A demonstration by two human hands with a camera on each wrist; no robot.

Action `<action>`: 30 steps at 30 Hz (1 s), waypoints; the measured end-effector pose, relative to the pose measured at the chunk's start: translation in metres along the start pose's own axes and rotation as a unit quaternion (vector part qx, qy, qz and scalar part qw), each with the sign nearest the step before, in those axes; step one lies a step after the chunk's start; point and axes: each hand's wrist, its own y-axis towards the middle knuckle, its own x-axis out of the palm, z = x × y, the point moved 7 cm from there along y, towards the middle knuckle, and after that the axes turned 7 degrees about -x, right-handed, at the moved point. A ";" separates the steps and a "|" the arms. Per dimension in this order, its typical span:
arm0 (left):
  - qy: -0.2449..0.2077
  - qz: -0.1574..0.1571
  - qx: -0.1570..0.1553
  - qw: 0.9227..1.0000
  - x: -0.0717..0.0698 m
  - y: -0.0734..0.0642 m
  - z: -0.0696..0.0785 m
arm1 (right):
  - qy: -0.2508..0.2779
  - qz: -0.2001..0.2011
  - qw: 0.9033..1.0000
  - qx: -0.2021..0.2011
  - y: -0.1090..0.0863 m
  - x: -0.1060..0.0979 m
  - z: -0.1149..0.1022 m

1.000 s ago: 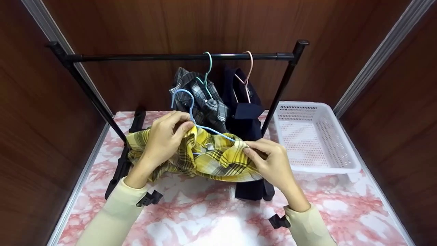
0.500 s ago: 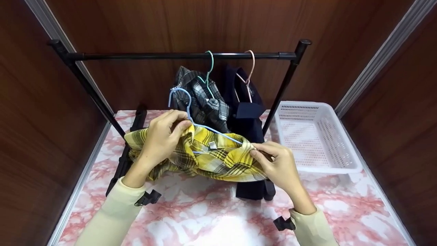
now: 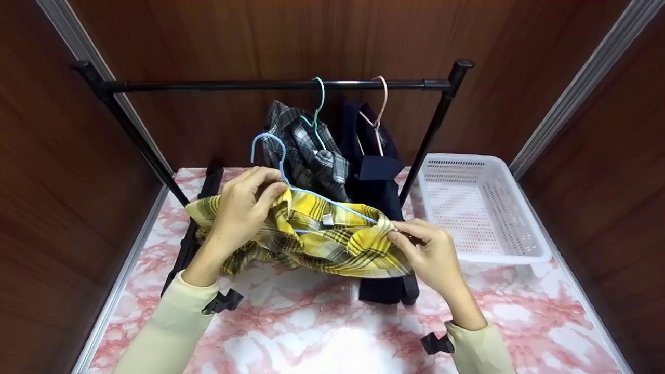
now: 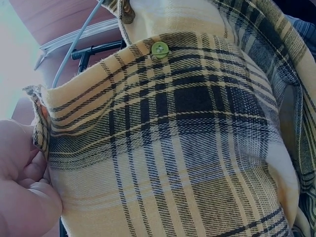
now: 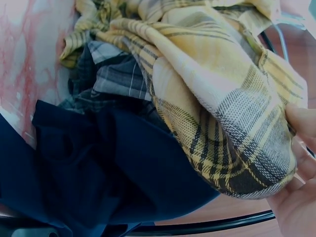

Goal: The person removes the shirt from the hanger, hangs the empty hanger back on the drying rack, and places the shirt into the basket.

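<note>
The left hand (image 3: 241, 208) pinches the yellow shirt (image 3: 317, 244) at the neck of the blue hanger (image 3: 283, 166), fingers curled on cloth and wire; the right hand (image 3: 431, 257) pinches the shirt's other shoulder at 3 o'clock of it, thumb and fingers closed on the fabric. The shirt hangs between the hands above the table (image 3: 322, 332), in front of the rail (image 3: 270, 84). Only the head view shows the rail, with a grey plaid shirt (image 3: 306, 150) on a green hanger (image 3: 318, 104) and a navy garment (image 3: 376, 176) on a pink hanger (image 3: 381, 106), and a white basket (image 3: 480, 208) at 3 o'clock. The left wrist view alone shows a green button (image 4: 159, 49) on the collar band. The right wrist view shows the yellow cloth draped over the grey and navy garments (image 5: 113, 168). The tabletop is pink marble; brown wood panels stand around
</note>
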 end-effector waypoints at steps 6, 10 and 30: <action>-0.007 0.003 0.001 1.000 -0.001 0.000 0.000 | 0.013 0.010 1.000 0.010 -0.003 -0.002 0.004; -0.010 0.007 0.003 1.000 -0.003 0.001 -0.001 | 0.012 0.022 1.000 0.018 -0.006 -0.003 0.005; -0.021 0.012 -0.003 1.000 -0.008 0.000 -0.003 | 0.019 0.031 0.998 0.055 -0.017 -0.005 0.016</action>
